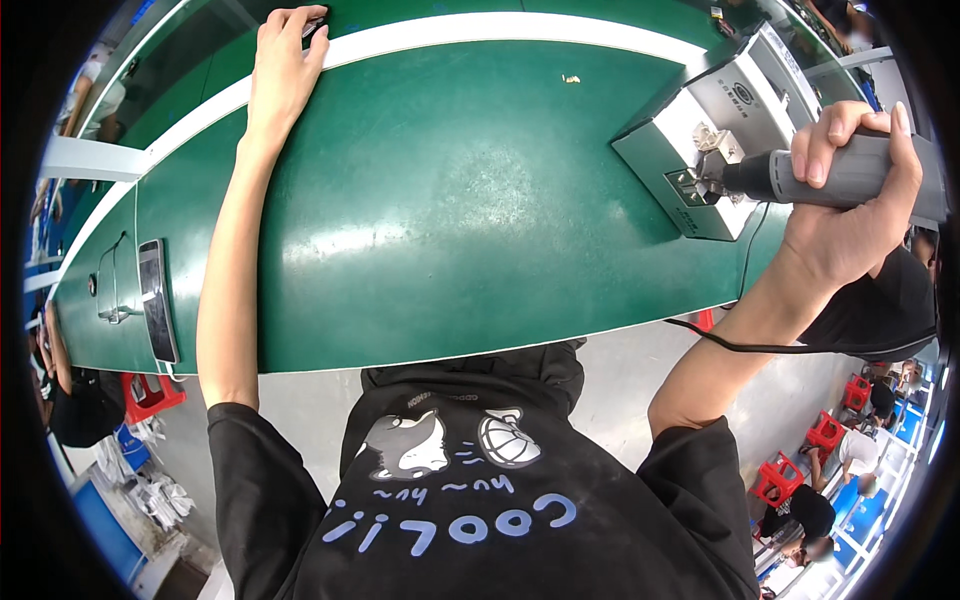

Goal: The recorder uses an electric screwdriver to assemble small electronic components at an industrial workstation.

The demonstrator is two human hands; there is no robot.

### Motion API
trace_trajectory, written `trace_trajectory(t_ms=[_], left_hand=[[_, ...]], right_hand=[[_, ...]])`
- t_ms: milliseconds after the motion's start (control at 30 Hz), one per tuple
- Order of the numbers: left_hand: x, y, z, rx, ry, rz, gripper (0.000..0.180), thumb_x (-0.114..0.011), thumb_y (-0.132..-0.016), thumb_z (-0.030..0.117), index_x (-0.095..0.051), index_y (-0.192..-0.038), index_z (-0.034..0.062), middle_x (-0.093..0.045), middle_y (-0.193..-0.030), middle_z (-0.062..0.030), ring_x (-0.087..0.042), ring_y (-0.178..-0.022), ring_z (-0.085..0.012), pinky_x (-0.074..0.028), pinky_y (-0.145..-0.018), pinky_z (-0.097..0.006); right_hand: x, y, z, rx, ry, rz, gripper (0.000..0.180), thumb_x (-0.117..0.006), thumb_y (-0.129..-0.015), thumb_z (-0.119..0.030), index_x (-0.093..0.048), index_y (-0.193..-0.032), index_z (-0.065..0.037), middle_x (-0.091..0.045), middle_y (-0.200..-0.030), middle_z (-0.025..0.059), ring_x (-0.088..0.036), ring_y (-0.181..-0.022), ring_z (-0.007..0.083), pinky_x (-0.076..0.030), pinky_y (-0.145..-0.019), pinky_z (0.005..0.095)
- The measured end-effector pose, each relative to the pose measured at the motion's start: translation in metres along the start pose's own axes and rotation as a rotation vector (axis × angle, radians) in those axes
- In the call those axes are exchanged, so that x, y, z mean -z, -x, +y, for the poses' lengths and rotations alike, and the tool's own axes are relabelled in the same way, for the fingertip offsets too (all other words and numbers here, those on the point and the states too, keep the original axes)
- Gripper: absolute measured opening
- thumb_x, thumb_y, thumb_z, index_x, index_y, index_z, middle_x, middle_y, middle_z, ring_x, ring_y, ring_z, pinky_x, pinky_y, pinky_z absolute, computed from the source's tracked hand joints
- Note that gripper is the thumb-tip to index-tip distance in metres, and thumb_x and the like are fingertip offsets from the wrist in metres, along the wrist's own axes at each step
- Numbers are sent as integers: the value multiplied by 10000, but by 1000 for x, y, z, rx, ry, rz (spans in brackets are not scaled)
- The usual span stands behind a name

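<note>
My right hand (850,215) grips a grey electric screwdriver (835,175) at the right, held level with its dark tip pointing left against a small metal part (700,165) on a grey fixture box (690,135). My left hand (283,60) reaches far across the green table (430,210) to the white stripe at its back edge, where its fingers close on a small dark object (315,25) that is mostly hidden.
A black cable (760,345) hangs from the screwdriver below the table's front edge. A dark phone (157,300) lies on the table at the left. A tiny yellowish scrap (571,78) lies near the back stripe. Other people and red stools (825,435) are at lower right.
</note>
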State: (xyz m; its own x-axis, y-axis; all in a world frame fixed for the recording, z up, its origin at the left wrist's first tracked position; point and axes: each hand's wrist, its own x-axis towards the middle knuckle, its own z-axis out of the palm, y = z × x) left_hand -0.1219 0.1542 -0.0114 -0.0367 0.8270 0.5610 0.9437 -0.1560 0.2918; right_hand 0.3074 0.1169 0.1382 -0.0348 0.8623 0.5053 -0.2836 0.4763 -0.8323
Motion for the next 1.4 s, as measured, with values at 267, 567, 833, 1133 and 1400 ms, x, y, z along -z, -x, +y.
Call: trace_trajectory(t_ms=[267, 567, 833, 1133, 1400], left_hand=[[1, 0, 0, -28, -18, -3, 272, -578, -945, 175, -632, -1192, 73, -587, -1115, -112, -557, -1070, -270, -443, -928, -365], [1, 1, 4, 3, -5, -15, 266, -564, -955, 177, -624, -1191, 71, -569, -1096, -125, -549, -1016, -277, -442, -891, -370], [1, 1, 4, 15, 38, -8, 277, -569, -951, 168, -613, -1207, 70, -568, -1111, -126, -566, -1007, -276, -460, -882, -368], [-1, 1, 3, 30, 37, -11, 281, -571, -954, 170, -612, -1214, 71, -575, -1118, -126, -595, -995, -277, -485, -867, -363], [-2, 3, 2, 66, 79, -27, 288, -566, -958, 170, -604, -1225, 68, -574, -1140, -126, -608, -1009, -281, -488, -876, -368]], right_hand=[[-2, -2, 3, 8, 23, -66, 276, -479, -976, -247, -562, -889, 2, -559, -723, 152, -464, -449, 185, -387, -472, 313], [0, -4, 4, -65, -30, -69, 286, -466, -981, -260, -552, -897, -1, -541, -729, 141, -469, -460, 176, -387, -478, 309], [3, 4, -8, 25, -25, -97, 327, -416, -994, -251, -577, -884, 11, -551, -753, 172, -479, -473, 191, -402, -487, 319], [-5, 0, 1, 2, 28, -27, 278, -470, -974, -252, -571, -885, -9, -564, -742, 153, -467, -452, 182, -392, -463, 313], [-11, 4, 3, 12, 93, -7, 290, -479, -969, -259, -561, -875, 3, -551, -724, 151, -460, -443, 177, -390, -451, 302]])
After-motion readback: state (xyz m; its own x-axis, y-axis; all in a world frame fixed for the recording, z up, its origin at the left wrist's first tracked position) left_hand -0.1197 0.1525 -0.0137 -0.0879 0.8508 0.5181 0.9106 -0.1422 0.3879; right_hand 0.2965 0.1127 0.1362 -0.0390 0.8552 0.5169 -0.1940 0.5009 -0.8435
